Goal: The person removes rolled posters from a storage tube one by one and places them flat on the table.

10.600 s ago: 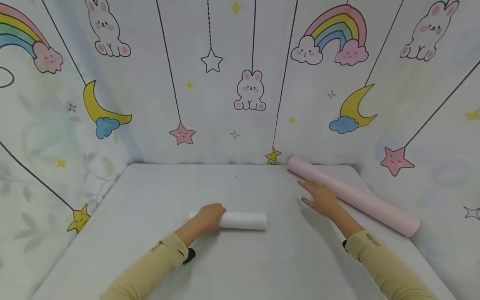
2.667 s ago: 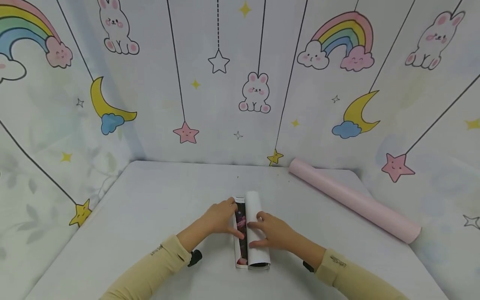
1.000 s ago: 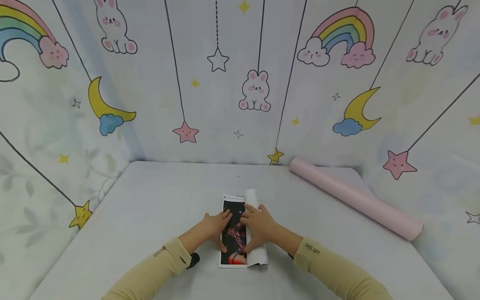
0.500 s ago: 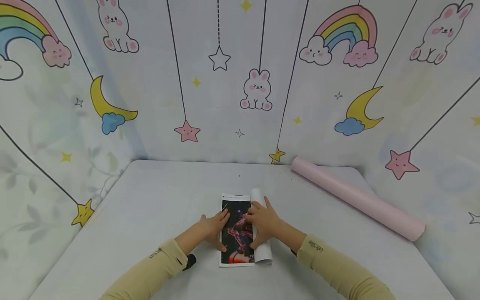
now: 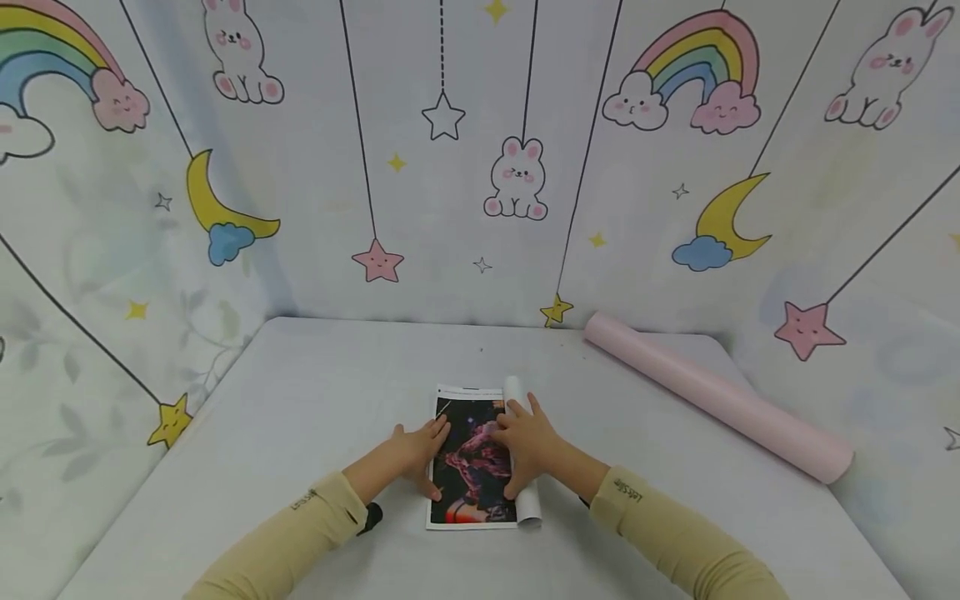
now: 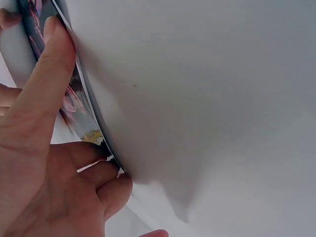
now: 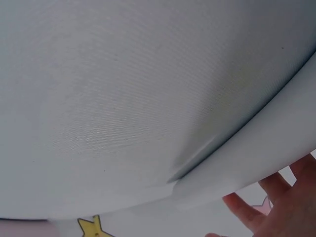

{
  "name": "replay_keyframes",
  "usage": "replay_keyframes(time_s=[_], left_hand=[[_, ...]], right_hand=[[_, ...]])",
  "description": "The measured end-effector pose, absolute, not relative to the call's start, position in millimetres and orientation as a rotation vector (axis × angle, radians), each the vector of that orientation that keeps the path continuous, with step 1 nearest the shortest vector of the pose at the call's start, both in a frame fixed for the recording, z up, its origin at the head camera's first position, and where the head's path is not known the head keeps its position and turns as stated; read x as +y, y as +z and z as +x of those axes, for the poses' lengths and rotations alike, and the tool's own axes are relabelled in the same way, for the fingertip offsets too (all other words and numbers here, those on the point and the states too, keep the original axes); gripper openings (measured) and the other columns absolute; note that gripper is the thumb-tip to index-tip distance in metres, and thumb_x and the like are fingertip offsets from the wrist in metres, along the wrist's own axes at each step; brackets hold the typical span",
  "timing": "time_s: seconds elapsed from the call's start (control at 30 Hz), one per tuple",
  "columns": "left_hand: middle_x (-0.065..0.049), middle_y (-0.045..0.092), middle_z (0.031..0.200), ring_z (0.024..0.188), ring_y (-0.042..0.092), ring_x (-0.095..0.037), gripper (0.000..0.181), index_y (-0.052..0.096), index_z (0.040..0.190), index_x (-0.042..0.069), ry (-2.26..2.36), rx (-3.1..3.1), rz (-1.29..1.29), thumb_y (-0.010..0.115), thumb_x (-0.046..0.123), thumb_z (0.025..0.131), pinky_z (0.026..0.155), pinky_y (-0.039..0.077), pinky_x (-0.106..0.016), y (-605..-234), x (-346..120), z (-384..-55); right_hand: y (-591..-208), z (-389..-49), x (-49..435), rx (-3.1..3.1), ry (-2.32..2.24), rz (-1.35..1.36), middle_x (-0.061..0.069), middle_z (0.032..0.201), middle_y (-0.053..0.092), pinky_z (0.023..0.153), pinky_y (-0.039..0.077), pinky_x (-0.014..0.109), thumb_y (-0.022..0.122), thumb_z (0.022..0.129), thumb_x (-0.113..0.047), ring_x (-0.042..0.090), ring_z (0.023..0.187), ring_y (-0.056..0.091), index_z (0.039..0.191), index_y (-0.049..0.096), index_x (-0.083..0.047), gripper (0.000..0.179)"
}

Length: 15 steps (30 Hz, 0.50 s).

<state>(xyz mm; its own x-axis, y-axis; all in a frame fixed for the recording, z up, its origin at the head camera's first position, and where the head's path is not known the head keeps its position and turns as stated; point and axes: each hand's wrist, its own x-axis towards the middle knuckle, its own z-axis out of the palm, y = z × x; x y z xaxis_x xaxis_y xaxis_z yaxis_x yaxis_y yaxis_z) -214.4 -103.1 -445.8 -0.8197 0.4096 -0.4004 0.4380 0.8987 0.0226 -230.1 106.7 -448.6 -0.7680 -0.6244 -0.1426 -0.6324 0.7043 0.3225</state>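
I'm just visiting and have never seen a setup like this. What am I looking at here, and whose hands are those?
There's no machine at work here: the left hand and right hand are a person's own, bare. The wide picture comes from a camera worn on the head, looking forward and down. The two close-ups come from cameras on the wrists, each looking at its own hand's work.

On the white table lies a partly unrolled poster, dark with pink and red tones. A pink roll lies off to the right. Nothing is lifted: the left hand rests on the poster's left edge, and the right hand lies over its rolled side.
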Motion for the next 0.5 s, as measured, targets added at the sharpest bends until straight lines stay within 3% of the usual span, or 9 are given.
replay_keyframes(time_s=[0.23,0.5], left_hand=[[-0.005,0.014,0.152,0.137,0.017,-0.023,0.109,0.022,0.146,0.01,-0.098,2.659,0.607,0.077,0.053,0.062,0.098,0.025,-0.06,-443,-108,-215],[0.0,0.015,0.152,0.137,0.014,-0.029,0.108,0.023,0.146,0.015,-0.115,2.674,0.575,0.078,0.053,0.06,0.096,0.026,-0.062,-440,-117,-213]], right_hand=[[-453,-232,110,2.886,0.568,-1.044,-0.003,0.122,0.051,0.101,0.017,0.06,0.068,0.044,-0.077,0.028,0.127,0.03,0.118,0.061,-0.03,0.088],[-453,-234,123,2.902,0.565,-1.06,-0.003,0.114,0.055,0.1,0.019,0.06,0.07,0.046,-0.073,0.026,0.121,0.039,0.114,0.062,-0.028,0.082]])
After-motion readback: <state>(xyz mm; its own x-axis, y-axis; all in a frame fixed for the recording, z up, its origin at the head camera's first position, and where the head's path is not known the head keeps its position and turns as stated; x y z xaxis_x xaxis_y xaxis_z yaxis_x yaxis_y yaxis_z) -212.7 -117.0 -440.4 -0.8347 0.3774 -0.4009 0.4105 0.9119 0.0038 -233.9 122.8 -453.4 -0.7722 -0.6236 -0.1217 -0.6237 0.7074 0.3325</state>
